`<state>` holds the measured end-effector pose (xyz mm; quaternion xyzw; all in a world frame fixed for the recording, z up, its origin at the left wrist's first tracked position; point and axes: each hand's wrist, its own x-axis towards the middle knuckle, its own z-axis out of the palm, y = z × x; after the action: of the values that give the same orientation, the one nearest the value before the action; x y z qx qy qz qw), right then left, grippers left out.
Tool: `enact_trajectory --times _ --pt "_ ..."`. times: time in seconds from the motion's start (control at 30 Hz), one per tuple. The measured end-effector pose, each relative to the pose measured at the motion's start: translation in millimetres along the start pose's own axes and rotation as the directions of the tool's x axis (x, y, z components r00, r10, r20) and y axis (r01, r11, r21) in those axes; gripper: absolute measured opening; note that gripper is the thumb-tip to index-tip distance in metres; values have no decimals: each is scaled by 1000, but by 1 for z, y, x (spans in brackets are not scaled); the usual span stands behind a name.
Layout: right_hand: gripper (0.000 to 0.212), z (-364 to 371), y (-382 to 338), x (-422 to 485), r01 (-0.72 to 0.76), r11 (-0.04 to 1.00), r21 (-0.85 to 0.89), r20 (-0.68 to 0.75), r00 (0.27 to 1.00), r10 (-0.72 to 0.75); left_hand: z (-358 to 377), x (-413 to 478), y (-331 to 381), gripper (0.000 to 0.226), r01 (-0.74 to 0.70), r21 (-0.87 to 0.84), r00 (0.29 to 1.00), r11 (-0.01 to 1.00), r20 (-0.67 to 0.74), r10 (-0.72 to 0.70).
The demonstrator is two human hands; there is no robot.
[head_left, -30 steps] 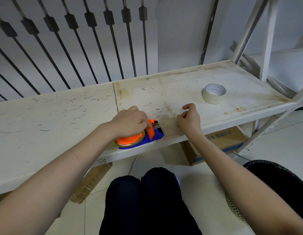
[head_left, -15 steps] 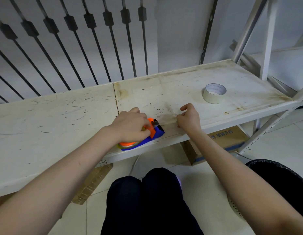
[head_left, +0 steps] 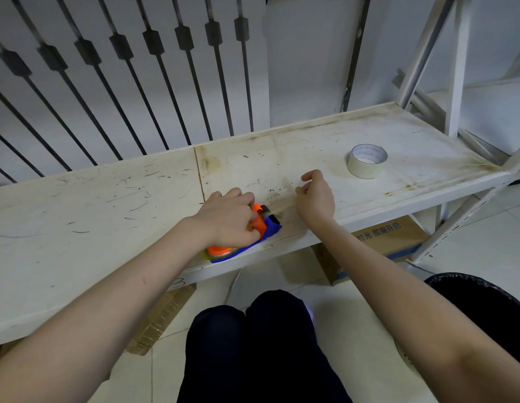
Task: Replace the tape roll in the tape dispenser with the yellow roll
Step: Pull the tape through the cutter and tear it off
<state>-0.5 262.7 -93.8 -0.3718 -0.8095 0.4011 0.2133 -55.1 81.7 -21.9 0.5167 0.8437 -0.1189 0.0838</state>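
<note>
An orange and blue tape dispenser [head_left: 253,237] lies flat near the front edge of the white shelf [head_left: 93,216]. My left hand [head_left: 226,216] presses down on it and covers most of its top. A clear yellowish roll shows at the dispenser's lower left rim. My right hand [head_left: 315,196] sits just right of the dispenser, thumb and forefinger pinched on a thin strip of clear tape drawn from the dispenser's mouth. A pale cream tape roll [head_left: 366,161] stands alone farther right on the shelf.
Dark railing bars [head_left: 154,82] rise behind the shelf. A white rack upright [head_left: 456,68] stands at the right. Below the shelf lie cardboard boxes [head_left: 378,237]. A black-lined bin [head_left: 485,309] sits at lower right, and my knees [head_left: 253,344] are below.
My right hand has pulled the tape end a little farther right and up, away from the dispenser. My left hand has shifted forward over the dispenser, covering more of it.
</note>
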Motion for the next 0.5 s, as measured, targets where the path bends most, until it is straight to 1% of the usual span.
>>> enact_trajectory --times 0.1,0.23,0.37,0.5 --pt "26 5 -2 5 -29 999 -13 26 999 30 2 -2 -1 42 -5 39 998 999 -64 7" --pt "27 10 -5 9 -39 999 -3 65 997 39 5 -9 -1 48 -30 -43 991 999 -131 24" --pt "27 13 -6 9 -43 999 -12 85 995 44 6 -9 -5 43 -26 -100 991 995 -130 13" --pt "28 11 -2 9 -44 999 -19 86 995 46 7 -5 -7 40 -37 -112 992 993 -121 23"
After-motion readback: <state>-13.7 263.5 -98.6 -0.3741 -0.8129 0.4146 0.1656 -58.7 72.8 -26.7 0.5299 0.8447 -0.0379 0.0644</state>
